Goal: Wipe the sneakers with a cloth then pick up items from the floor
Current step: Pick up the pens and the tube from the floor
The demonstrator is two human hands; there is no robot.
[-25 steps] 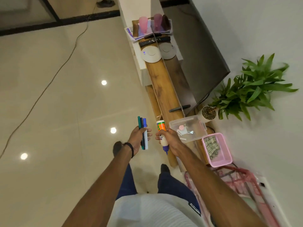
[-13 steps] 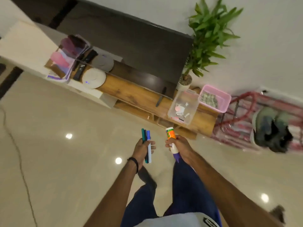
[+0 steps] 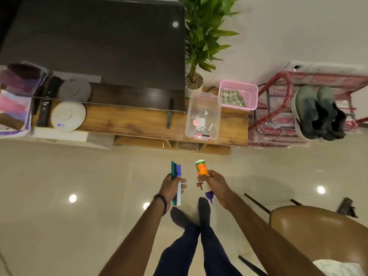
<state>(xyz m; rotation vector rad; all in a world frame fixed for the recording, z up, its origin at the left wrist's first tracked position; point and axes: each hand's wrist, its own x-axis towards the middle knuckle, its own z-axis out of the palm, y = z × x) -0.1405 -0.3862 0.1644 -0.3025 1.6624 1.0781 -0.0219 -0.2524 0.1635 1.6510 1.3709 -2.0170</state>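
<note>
We noted the left hand [image 3: 170,186] gripping three markers [image 3: 176,182] and the right hand [image 3: 215,183] wrapped round what looked like a glue bottle [image 3: 203,177], above the floor [image 3: 59,226].

View now square to console [image 3: 139,120]

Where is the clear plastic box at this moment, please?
In the head view, the clear plastic box stands on the wooden TV unit, right of centre, just beside the pink basket and in front of the potted plant.
</note>
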